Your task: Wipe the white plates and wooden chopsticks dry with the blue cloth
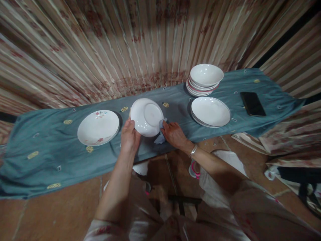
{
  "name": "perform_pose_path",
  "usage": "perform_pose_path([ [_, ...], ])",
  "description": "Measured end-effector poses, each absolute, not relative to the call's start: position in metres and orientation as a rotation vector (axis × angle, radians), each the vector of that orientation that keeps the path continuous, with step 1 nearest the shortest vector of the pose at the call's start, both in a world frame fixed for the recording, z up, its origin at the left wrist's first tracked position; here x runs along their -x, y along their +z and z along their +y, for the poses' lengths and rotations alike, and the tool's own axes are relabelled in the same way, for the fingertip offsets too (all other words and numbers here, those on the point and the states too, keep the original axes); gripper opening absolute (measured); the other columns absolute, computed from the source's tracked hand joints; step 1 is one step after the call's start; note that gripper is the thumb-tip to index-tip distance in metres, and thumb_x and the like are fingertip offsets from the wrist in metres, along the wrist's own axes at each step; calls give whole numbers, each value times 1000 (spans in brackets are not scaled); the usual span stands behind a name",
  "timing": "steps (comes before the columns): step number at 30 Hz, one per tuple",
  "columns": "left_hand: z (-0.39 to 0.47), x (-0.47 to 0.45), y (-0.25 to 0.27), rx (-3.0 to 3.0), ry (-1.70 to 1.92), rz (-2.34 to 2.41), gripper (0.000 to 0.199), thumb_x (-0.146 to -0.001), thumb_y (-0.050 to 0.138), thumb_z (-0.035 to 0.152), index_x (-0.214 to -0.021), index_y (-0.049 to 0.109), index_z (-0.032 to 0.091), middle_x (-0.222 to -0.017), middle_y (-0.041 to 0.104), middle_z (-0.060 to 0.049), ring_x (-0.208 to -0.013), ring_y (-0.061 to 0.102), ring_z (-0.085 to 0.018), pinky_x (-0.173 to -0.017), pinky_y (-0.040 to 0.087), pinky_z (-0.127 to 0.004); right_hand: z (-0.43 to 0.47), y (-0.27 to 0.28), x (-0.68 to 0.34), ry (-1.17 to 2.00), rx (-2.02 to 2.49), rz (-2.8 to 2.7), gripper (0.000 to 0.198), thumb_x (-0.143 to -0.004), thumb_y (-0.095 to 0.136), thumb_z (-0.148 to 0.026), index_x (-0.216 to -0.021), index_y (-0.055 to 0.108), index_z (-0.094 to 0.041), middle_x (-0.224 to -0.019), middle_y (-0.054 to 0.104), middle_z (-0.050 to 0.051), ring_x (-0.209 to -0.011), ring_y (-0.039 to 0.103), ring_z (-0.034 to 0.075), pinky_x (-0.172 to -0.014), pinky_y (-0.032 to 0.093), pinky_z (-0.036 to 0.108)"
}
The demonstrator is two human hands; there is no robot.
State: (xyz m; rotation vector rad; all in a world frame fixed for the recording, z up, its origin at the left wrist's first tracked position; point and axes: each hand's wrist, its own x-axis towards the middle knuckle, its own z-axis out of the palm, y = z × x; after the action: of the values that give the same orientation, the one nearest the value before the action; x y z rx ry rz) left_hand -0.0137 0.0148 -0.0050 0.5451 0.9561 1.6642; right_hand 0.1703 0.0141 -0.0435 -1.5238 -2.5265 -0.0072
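A white bowl is tilted in front of me, its underside and round foot ring turned up toward me. My left hand grips it by the left edge, thumb on the outside. Against the bowl's lower right side, my right hand pinches a grey-blue cloth. The cloth touches the bowl and hangs a little below it. To the left lies a white plate with red flowers, which seems to rest on another dish.
A narrow table with a green-blue cloth carries everything. At the back right stands a stack of bowls; before it are stacked white plates. A dark phone or tablet lies further right. Behind hangs a pleated, flowered curtain.
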Motion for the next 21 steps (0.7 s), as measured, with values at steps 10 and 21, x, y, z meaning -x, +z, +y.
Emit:
perform_pose_path([
  [10, 15, 12, -8, -632, 1638, 980, 28, -69, 81, 36, -85, 65, 18, -93, 73, -6, -98, 67, -19, -91, 53, -31, -3, -35, -169, -85, 1150, -2513, 33, -100, 45, -26, -122, 59, -6, -87, 70, 13, -87, 60, 25, -77, 41, 38],
  [21, 12, 1, -6, -645, 1568, 935, 30, -71, 79, 35, -91, 64, 19, -96, 74, -4, -89, 69, -19, -84, 54, -32, 3, -21, -168, -87, 1074, -2402, 39, -100, 40, -19, -136, 54, -14, -135, 60, 14, -119, 51, 26, -98, 42, 43],
])
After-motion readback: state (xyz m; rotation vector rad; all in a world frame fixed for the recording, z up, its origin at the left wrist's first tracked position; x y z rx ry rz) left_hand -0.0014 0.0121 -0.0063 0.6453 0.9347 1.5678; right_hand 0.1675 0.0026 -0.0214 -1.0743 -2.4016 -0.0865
